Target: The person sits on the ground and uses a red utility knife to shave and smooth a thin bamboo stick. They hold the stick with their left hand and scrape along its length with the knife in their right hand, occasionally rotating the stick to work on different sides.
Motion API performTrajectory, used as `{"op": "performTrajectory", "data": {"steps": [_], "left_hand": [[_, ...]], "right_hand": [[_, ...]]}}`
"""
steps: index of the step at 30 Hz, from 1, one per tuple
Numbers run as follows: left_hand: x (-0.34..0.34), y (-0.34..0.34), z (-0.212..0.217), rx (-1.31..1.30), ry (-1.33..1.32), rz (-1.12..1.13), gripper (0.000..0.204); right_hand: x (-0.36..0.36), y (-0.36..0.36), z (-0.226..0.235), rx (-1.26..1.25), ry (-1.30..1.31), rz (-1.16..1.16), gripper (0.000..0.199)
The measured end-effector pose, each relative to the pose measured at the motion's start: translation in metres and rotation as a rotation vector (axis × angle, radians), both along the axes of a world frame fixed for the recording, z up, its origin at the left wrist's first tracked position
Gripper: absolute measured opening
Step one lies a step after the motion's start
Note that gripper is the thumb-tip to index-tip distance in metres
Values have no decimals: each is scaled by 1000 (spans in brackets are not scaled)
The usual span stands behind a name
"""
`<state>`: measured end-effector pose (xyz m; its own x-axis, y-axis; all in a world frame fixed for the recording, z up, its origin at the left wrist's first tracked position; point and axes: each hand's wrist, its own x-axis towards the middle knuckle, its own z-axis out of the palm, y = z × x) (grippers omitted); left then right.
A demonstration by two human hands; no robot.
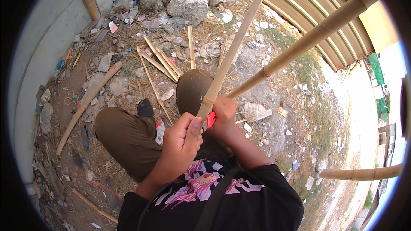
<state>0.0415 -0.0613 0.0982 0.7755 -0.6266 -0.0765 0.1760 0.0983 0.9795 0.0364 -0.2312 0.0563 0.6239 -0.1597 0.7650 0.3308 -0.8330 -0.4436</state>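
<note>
A long split bamboo strip (231, 53) slants from my lap up and away to the far right. Around its near end my left hand (182, 139) is closed, thumb lying along the strip. Just right of it, my right hand (222, 115) is closed against the strip's side, gripping a red-handled tool (211, 119). Most of that tool is hidden by the fingers, so its kind is unclear. Beyond the right hand, a thick round bamboo pole (299, 50) rises to the upper right; its lower end is hidden behind that hand.
Cut bamboo pieces (165, 60) lie ahead of my knees. A curved bamboo length (87, 102) rests at left, near a grey wall (36, 51). Rocks (188, 8) and litter cover the far ground. Another bamboo pole (364, 173) juts in from the right, below corrugated sheeting (308, 13).
</note>
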Motion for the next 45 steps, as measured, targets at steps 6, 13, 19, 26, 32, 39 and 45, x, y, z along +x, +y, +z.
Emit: {"op": "performTrajectory", "data": {"steps": [6, 13, 19, 26, 32, 39, 45], "left_hand": [[-1, 2, -1, 57, 25, -25, 34], [-8, -3, -7, 37, 41, -93, 35], [-9, -6, -16, 98, -36, -66, 36], [-7, -8, -22, 137, 0, -117, 38], [3, -1, -23, 68, 9, -107, 32], [2, 6, -22, 66, -7, -139, 30], [4, 6, -10, -100, 247, -206, 32]], "right_hand": [[32, -29, -5, -93, -158, -181, 26], [82, -100, 22, 481, -146, -312, 27], [118, -154, 39, 717, -50, -376, 36], [114, -183, 58, 658, -107, -341, 40], [49, -71, 2, 51, -2, -229, 22], [46, -47, -2, 50, -45, -221, 28], [56, -48, 10, 8, -123, -246, 30]]}}
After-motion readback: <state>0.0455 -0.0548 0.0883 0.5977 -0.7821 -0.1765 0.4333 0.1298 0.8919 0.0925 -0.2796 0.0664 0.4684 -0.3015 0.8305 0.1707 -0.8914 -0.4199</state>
